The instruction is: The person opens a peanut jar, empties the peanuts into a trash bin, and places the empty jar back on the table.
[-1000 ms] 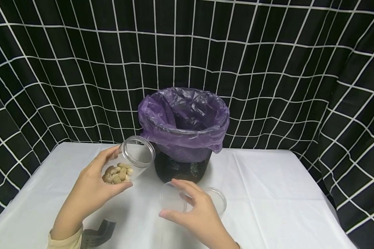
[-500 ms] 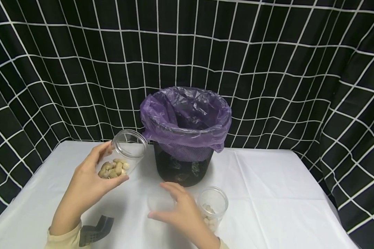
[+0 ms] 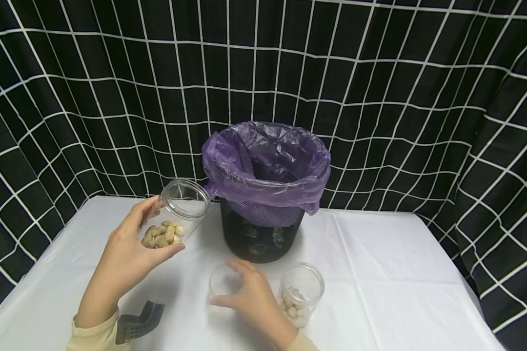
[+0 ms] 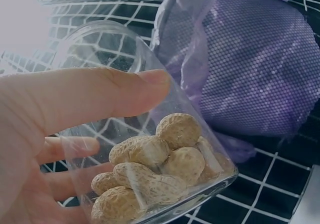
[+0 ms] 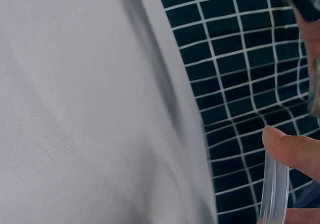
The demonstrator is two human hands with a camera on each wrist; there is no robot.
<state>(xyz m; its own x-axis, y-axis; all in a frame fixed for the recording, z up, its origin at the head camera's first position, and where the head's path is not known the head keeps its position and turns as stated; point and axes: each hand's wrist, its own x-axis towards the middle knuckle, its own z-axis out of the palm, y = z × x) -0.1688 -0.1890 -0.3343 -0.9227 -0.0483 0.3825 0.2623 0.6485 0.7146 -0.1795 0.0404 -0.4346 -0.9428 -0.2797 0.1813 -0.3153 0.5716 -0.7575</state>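
In the head view my left hand (image 3: 129,251) grips a clear jar (image 3: 186,199), its mouth tilted up and to the right. Unshelled peanuts (image 4: 150,171) lie in the lower part of this jar, and the left wrist view shows my thumb across its wall. Lower and to the right, my right hand (image 3: 252,295) pinches a clear round lid (image 3: 218,285) by the edge; its ridged rim (image 5: 274,191) shows in the right wrist view. Beside that hand a second clear jar (image 3: 305,282) stands uncovered, with pale nuts (image 3: 293,312) in its bottom.
Behind the hands stands a black mesh bin (image 3: 261,239) lined with a purple bag (image 3: 268,187). A white cloth (image 3: 386,273) covers the table, and a black curtain (image 3: 377,122) with white grid lines surrounds it. A grey strap piece (image 3: 139,324) sits by the left wrist.
My right hand has moved left with the lid, bringing the second jar into fuller view. The jar in my left hand has shifted slightly left and up; its peanuts stay inside.
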